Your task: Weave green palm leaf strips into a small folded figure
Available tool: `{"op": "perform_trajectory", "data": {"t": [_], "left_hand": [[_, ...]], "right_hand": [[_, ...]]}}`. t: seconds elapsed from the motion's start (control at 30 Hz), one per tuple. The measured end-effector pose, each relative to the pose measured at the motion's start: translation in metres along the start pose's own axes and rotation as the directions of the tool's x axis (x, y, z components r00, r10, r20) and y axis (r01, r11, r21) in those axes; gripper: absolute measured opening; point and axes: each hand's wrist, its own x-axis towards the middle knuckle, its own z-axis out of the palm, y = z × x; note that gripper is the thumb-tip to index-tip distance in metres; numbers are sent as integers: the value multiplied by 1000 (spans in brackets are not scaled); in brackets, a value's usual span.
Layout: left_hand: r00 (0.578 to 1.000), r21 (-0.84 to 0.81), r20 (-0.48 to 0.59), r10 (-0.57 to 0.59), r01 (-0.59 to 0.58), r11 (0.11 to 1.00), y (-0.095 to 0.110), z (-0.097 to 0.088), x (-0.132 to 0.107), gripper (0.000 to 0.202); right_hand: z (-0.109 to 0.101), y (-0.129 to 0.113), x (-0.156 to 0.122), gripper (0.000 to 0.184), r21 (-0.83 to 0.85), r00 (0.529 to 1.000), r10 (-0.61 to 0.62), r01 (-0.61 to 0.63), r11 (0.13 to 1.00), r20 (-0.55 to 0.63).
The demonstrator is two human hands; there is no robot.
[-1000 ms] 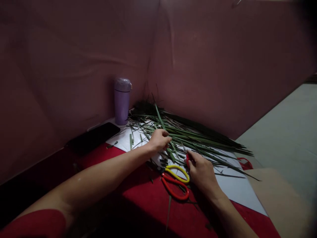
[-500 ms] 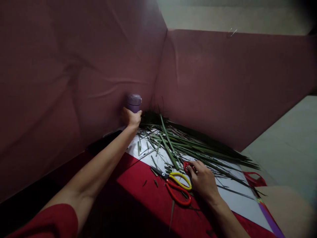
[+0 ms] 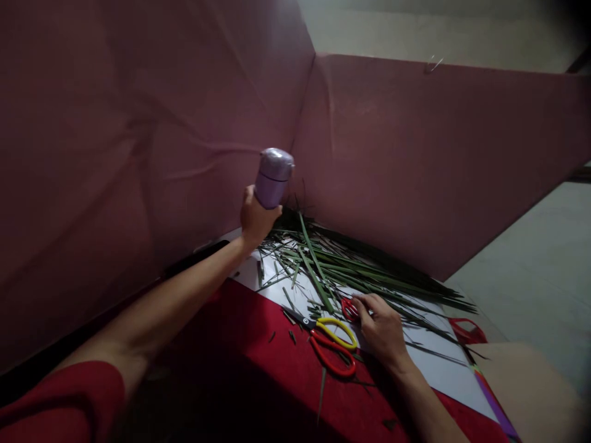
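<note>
One smooth lilac bottle [image 3: 272,178], cylindrical with a domed cap, hangs tilted above the worktop, the left hand [image 3: 255,221] closing its grip round the lower body. The right hand [image 3: 381,329] lies on the white sheet [image 3: 434,363], fingertips at a small red object [image 3: 348,307]; whether its grip holds it cannot be told. Yellow- and red-handled scissors [image 3: 330,341] lie just beside, near long green leaf strips [image 3: 360,267].
</note>
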Motion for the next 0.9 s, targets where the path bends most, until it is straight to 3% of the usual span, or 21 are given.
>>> {"op": "perform_trajectory", "data": {"t": [0.1,0.17,0.27,0.33,0.4,0.47,0.57,0.63,0.73,0.8,0.9], "left_hand": [[971,-161,214,109,-75,984,37,-22,-42,59],[912,-264,382,147,-45,963,56,-41,-78,55],[806,-351,552,214,-8,936,75,-68,-127,55],[761,-374,583,284,-59,926,81,-81,-149,52],[724,-380,594,351,-132,915,85,-89,-163,53],[698,-371,613,371,-160,915,87,-96,-172,55],[622,-396,716,316,-10,918,90,-107,-181,55],[490,-435,818,302,183,882,92,-114,-185,57],[217,-433,902,374,452,780,92,-122,-189,66],[62,-403,888,455,581,707,88,-122,-191,72],[-114,-346,801,587,713,610,77,-113,-196,82]], "right_hand": [[-15,-20,4,31,265,992,109,-88,960,-67],[-36,-44,5,37,438,979,190,-138,888,-78],[-79,-88,0,51,583,991,116,-54,811,-70],[-106,-114,-6,66,506,999,31,-14,863,-24],[-126,-132,-15,71,311,999,-28,21,950,16],[-139,-141,-23,63,127,997,-70,66,990,29],[-150,-144,-33,51,-11,988,-122,124,992,94],[-158,-144,-40,50,-3,969,-155,159,987,190],[-173,-147,-48,57,42,907,-188,187,982,376],[-182,-148,-52,61,53,878,-223,222,974,424],[-186,-151,-56,67,62,824,-275,282,957,496]]}}
